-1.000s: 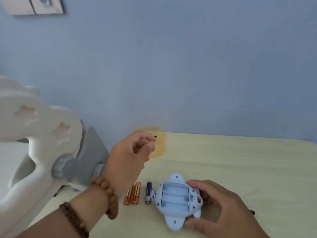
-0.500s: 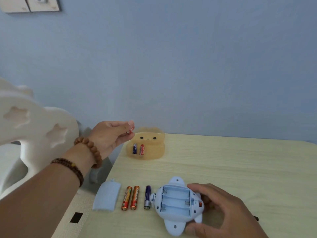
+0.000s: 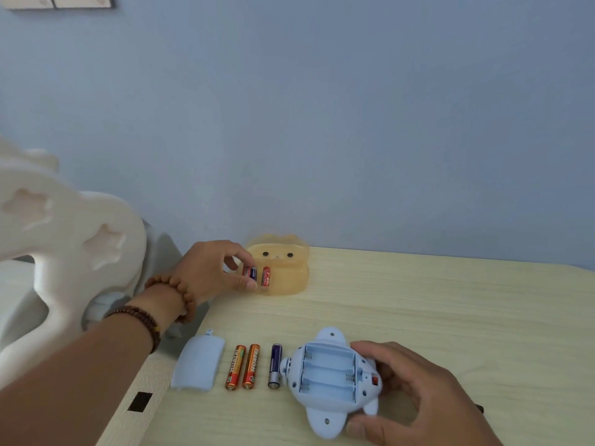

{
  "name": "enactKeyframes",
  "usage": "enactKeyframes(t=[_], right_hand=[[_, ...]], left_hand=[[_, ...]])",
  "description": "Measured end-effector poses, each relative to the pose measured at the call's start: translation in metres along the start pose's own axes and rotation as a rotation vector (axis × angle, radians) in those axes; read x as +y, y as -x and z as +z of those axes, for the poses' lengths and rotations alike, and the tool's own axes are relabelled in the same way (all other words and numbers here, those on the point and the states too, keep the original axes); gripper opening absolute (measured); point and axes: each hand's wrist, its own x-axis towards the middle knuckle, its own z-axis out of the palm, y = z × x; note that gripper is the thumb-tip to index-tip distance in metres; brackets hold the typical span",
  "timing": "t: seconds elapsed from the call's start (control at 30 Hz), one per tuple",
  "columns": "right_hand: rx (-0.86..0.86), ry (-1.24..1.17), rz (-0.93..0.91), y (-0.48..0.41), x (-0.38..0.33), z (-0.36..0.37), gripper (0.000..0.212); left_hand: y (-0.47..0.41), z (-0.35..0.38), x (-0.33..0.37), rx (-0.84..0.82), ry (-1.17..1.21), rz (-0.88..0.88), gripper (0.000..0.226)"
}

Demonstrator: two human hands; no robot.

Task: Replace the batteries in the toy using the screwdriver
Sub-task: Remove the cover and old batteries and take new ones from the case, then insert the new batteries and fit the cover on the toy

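Head view. Left hand (image 3: 206,272) reaches to the amber holder (image 3: 283,278) at the table's (image 3: 418,317) far edge; thumb and forefinger pinch a dark battery (image 3: 252,273) standing at the holder's front, a red battery (image 3: 266,275) just beyond the fingertips. Right hand (image 3: 415,397) wraps the blue toy (image 3: 328,378), belly up, fingers curled on its right side, compartment open and bare. Left of those fingers: a blue cell (image 3: 275,366), two orange cells (image 3: 243,366), then the cover (image 3: 198,362). Screwdriver not made out.
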Motion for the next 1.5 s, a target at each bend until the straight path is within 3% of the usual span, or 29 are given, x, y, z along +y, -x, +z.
enactKeyframes(t=[0.3,0.43,0.5,0.67,0.77,0.93,1.07,1.3,1.4,1.5], right_hand=[[0.022,-0.012,-0.01,0.003,0.0,0.002,0.07],[0.026,-0.03,-0.016,0.004,0.001,0.003,0.07],[0.034,-0.045,-0.018,0.004,0.0,0.004,0.069],[0.037,-0.016,-0.011,0.006,0.001,0.003,0.067],[0.044,-0.02,0.001,0.007,0.0,0.003,0.064],[0.04,-0.04,0.006,0.008,0.001,0.004,0.063],[0.046,-0.046,0.01,0.008,0.0,0.004,0.064],[0.046,-0.061,0.009,0.007,0.0,0.004,0.062],[0.043,-0.056,0.014,0.008,0.0,0.004,0.064],[0.045,-0.05,0.015,0.007,0.0,0.004,0.064]], left_hand=[[0.004,0.006,-0.004,-0.027,-0.084,0.085,0.016],[0.01,-0.002,0.001,-0.029,-0.167,0.109,0.027],[0.019,-0.015,0.015,-0.037,-0.312,0.138,0.046],[0.073,-0.019,0.067,-0.344,-0.306,0.294,0.075],[0.094,0.007,0.074,-0.438,-0.422,0.347,0.074],[0.096,0.027,0.079,-0.369,-0.45,0.392,0.034],[0.094,0.024,0.073,-0.331,-0.299,0.348,0.033],[0.09,0.004,0.084,-0.065,-0.066,0.158,0.013],[0.094,0.011,0.102,0.072,-0.033,0.27,0.026],[0.098,0.024,0.12,0.102,-0.062,0.418,0.026]])
